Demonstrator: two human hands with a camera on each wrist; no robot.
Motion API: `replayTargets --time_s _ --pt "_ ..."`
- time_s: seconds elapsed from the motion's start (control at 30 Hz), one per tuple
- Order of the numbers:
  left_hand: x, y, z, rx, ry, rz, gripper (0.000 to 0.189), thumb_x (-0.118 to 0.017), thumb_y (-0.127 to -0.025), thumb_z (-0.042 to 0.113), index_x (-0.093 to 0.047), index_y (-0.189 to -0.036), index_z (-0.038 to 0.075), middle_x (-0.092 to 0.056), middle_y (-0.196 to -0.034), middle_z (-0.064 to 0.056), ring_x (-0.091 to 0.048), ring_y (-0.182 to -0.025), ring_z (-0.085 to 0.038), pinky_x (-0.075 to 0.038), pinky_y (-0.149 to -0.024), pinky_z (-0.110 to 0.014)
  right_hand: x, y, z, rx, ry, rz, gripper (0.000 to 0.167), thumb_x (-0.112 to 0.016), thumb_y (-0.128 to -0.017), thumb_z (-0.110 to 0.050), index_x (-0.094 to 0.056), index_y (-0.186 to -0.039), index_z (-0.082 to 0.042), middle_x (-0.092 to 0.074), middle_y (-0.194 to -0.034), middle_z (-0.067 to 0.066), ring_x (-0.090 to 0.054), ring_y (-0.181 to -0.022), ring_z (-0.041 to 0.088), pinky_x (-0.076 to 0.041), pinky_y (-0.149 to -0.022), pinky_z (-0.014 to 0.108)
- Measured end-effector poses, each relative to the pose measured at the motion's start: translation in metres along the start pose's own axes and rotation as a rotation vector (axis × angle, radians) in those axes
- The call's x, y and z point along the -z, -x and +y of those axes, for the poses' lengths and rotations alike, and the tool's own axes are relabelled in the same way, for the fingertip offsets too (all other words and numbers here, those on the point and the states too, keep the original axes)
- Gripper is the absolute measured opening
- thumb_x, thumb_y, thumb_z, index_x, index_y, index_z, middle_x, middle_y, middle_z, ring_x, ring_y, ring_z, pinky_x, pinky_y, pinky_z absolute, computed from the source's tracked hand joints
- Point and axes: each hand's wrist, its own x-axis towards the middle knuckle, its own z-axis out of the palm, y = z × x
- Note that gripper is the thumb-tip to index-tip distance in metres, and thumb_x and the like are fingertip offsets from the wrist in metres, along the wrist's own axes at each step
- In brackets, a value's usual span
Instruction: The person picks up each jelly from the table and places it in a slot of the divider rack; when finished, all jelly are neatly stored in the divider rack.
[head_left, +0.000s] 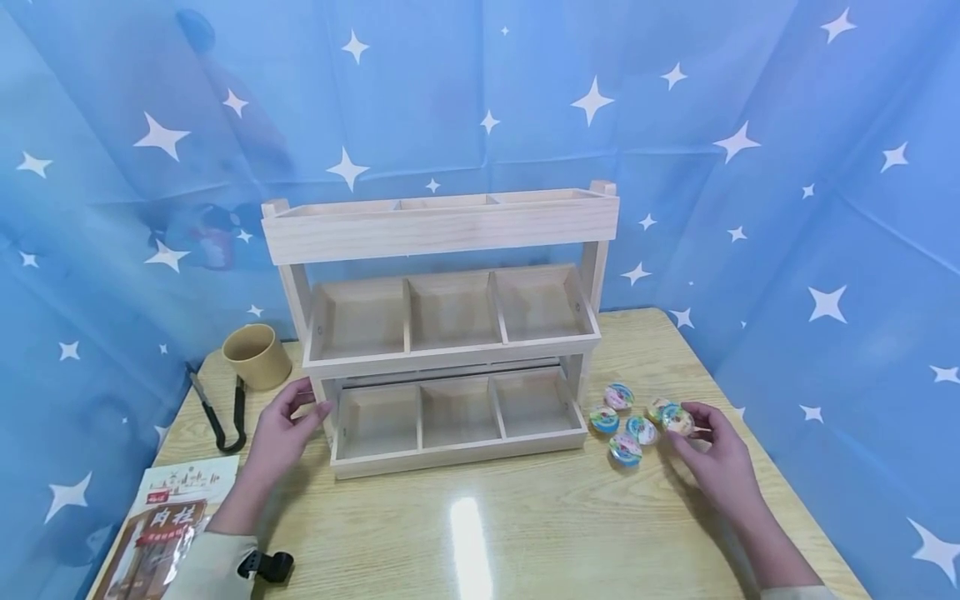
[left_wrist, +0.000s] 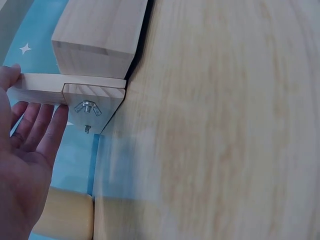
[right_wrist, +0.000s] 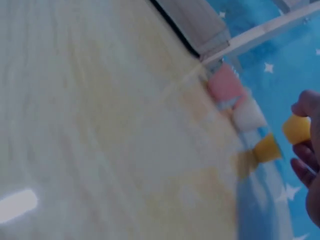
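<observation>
Head view: a pale wooden rack [head_left: 453,355] stands on your light wood-grain worktop [head_left: 555,525], three tiers high, each tier split into three compartments. Your left hand [head_left: 281,437] is at its left upright, beside the lowest tier, the thumb in front and the fingers reaching behind. Well to the right of it, your right hand [head_left: 716,458] pinches a small lidded cup [head_left: 677,420] between thumb and fingers. Five more lidded cups [head_left: 625,449] lie clustered between that hand and the rack's right end, their lids printed in blue, pink and white. At the far left sit a tan mug [head_left: 264,367] and black-handled tongs [head_left: 238,410], with a printed packet [head_left: 161,533] nearer you. A blue curtain [head_left: 480,108] with white stars hangs behind.

Left wrist view: your thumb and fingers are closed about opposite faces of the rack's upright, near a metal wing nut [left_wrist: 87,106]. Part of the tan mug shows below.

Right wrist view, somewhat blurred: at the right edge, your fingers are clamped on the held cup, its yellow body showing. Pink, white and yellow cups stand near it, by the end of the rack.
</observation>
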Motion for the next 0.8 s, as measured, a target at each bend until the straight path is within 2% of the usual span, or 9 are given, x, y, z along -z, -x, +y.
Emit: replayTargets --time_s 0.13,0.33,0.5,0.8 --pt "0.0 0.001 0.001 0.001 -0.016 0.009 0.044 -0.075 -0.107 0.009 -0.061 -0.147 -0.004 -0.067 -0.137 -0.027 -0.062 -0.115 0.002 -0.057 -0.09 -0.014 -0.004 -0.008 -0.012 0.038 -0.035 0.018 0.052 -0.082 -0.1 -0.004 -0.059 -0.146 0.006 -0.066 -0.136 0.02 -0.056 -0.105 -0.007 -0.048 -0.09 0.009" --pt "0.001 0.001 -0.002 0.003 -0.027 0.013 0.043 -0.074 -0.108 0.01 -0.061 -0.146 -0.004 -0.066 -0.135 -0.027 -0.063 -0.115 0.0 -0.057 -0.09 -0.015 -0.015 -0.016 -0.031 0.074 -0.122 -0.008 0.05 -0.083 -0.099 -0.001 -0.062 -0.144 0.003 -0.066 -0.132 0.017 -0.06 -0.107 0.0 -0.052 -0.09 0.013" --pt "0.004 0.0 -0.007 -0.004 -0.033 0.002 0.043 -0.075 -0.108 0.012 -0.061 -0.145 -0.004 -0.067 -0.136 -0.026 -0.064 -0.115 0.0 -0.059 -0.091 -0.017 -0.026 -0.019 -0.049 0.137 -0.118 -0.068 0.049 -0.085 -0.098 -0.006 -0.067 -0.144 -0.003 -0.07 -0.131 0.015 -0.062 -0.107 0.004 -0.052 -0.089 0.015" --pt "0.002 -0.002 -0.005 -0.026 -0.001 -0.021 0.042 -0.074 -0.107 0.007 -0.06 -0.145 -0.006 -0.066 -0.136 -0.03 -0.065 -0.114 0.001 -0.059 -0.09 -0.017 -0.058 -0.029 -0.078 0.202 -0.21 -0.232 0.049 -0.086 -0.098 -0.008 -0.068 -0.143 -0.006 -0.072 -0.126 0.012 -0.067 -0.108 0.017 -0.06 -0.086 0.028"
